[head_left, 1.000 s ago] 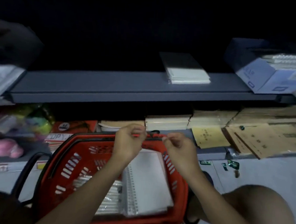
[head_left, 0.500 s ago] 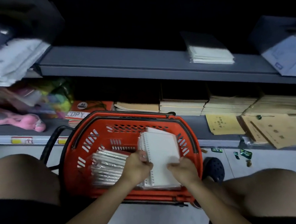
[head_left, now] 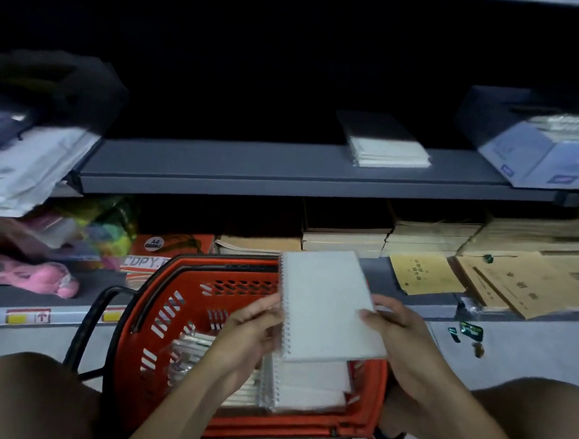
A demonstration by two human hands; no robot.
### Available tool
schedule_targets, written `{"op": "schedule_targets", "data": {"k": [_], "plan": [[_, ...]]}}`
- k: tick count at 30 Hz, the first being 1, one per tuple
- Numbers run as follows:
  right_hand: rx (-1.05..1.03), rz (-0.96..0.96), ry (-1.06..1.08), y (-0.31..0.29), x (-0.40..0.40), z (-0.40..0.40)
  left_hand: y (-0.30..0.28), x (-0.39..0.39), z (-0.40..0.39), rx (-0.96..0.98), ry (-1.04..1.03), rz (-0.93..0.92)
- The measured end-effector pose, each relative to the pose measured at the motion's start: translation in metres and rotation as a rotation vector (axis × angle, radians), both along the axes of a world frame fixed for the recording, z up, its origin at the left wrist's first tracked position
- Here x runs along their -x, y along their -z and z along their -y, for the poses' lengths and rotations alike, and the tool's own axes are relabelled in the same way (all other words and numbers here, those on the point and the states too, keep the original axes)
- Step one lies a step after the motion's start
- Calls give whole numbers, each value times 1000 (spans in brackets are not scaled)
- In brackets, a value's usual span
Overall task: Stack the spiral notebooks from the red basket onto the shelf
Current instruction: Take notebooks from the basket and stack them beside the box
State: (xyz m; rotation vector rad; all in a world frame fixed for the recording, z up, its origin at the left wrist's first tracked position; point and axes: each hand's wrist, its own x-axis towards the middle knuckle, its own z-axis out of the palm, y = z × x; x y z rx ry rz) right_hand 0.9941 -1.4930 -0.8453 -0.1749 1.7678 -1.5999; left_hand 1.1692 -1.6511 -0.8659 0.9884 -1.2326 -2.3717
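Note:
A white spiral notebook is held up above the red basket. My left hand grips its spiral edge and my right hand grips its right edge. More spiral notebooks lie stacked in the basket under it, with wrapped ones to their left. On the grey shelf above, a short stack of white notebooks lies right of centre.
A blue-white box with notebooks sits at the shelf's right end, and white papers hang off its left end. The lower shelf holds brown paper books, brown envelopes, copy paper and pink toys. My knees flank the basket.
Both hands went from the basket's handle down into the basket, took hold of the top notebook and lifted it clear of the stack.

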Motion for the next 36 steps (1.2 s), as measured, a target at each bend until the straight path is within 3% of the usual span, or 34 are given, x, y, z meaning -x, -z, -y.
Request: {"op": "schedule_targets", "data": {"k": [6,10,12,15,20,29,36], "plan": [[286,-74,-248,-69,21,-21,-45,29,-6,57,23,-198],[320,-205,-174,-87,43,-14,-74,57,3,235,165,-255],[341,-248,-105,-94,54,-6,-88,73,10,234,238,-342],[384,-235,-61,-106,74,5,-105,97,21,165,156,-400],[367,-240,-161,-111,104,13,-112,123,32,164,78,-399],[317,-254,13,-108,149,50,-120,174,52,88,-28,-377],[113,-286,3,-110,192,91,-126,213,68,435,-202,-96]]}}
